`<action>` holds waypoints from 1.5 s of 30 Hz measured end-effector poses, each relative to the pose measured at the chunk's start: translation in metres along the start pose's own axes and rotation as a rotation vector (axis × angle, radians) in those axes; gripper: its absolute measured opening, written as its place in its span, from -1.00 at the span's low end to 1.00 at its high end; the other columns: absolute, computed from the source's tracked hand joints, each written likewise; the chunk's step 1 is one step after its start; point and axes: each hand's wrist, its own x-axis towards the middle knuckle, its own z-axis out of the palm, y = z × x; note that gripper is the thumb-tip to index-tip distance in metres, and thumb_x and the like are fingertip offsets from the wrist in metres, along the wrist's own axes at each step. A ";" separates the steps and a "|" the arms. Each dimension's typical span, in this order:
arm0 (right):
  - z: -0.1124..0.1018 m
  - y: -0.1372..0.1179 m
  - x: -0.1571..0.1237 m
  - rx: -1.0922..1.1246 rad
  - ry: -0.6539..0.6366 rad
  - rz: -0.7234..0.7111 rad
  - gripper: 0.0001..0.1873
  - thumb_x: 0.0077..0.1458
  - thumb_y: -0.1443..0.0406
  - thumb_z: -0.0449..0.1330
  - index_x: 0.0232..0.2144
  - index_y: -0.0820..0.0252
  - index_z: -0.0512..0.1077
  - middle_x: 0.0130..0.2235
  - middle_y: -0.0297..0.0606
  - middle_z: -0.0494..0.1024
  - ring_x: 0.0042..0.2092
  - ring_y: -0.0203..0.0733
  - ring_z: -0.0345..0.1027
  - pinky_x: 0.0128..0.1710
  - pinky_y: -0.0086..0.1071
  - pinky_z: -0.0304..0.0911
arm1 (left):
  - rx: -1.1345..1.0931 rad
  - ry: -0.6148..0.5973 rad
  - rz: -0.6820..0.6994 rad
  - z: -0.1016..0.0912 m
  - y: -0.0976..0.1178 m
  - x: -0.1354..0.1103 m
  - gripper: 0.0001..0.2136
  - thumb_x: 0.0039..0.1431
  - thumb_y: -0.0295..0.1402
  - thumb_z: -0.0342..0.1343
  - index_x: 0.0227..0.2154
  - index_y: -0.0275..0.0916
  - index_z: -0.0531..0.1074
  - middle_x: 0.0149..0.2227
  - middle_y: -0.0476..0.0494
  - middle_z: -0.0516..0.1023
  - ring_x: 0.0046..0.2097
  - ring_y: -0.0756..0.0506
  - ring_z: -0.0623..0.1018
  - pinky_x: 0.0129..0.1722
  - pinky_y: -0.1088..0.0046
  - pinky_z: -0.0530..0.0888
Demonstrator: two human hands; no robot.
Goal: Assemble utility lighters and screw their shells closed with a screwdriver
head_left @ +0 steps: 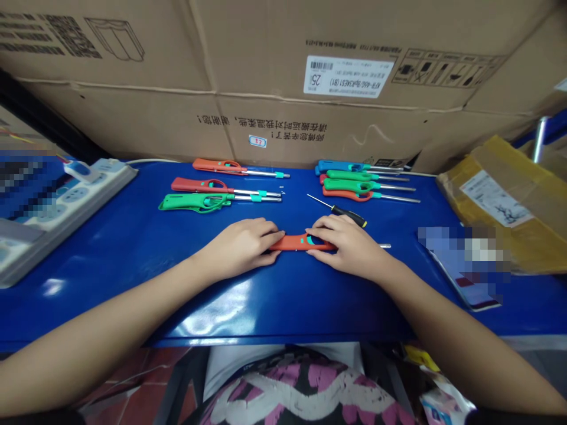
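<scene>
An orange long-nosed lighter [297, 242] lies flat on the blue table [133, 248], its metal tip poking out to the right. My left hand [241, 247] grips its handle end with curled fingers. My right hand [348, 242] is closed over its trigger part. A small screwdriver [339, 209] with a black and yellow handle lies just behind my right hand.
Three lighters [217, 188], two orange and one green, lie at the back left. Several more lighters [361, 180] lie at the back right. A power strip [84, 186] sits on the left, a yellow parcel [500, 206] on the right, and cardboard boxes [283, 82] form a wall behind.
</scene>
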 end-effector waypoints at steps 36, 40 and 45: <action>-0.015 -0.003 -0.003 -0.070 0.065 -0.042 -0.51 0.32 0.08 0.20 0.17 0.23 0.43 0.00 -0.07 0.65 -0.04 -0.04 0.52 0.04 -0.12 0.26 | -1.123 0.116 -0.568 -0.008 -0.001 0.006 -0.64 0.35 -0.12 0.10 -0.07 -0.32 0.60 -0.53 -0.08 0.58 -0.57 0.02 0.46 -0.59 0.56 0.39; -0.011 -0.004 -0.002 -0.087 0.058 -0.065 -0.53 0.37 0.11 0.14 0.19 0.25 0.41 0.00 -0.05 0.64 -0.05 -0.04 0.52 0.00 -0.13 0.34 | -1.292 0.143 -0.658 -0.003 0.003 0.010 -0.60 0.34 -0.09 0.12 -0.07 -0.35 0.60 -0.49 -0.12 0.61 -0.56 0.03 0.48 -0.56 0.56 0.43; -0.013 -0.004 -0.002 -0.046 0.072 -0.035 -0.59 0.43 0.19 0.02 0.17 0.27 0.43 -0.01 -0.07 0.65 -0.08 -0.05 0.54 -0.05 -0.17 0.42 | -1.048 0.266 -0.467 -0.005 0.005 0.006 -0.61 0.27 -0.18 0.24 0.05 -0.31 0.55 -0.33 -0.13 0.68 -0.44 0.01 0.59 -0.36 0.51 0.58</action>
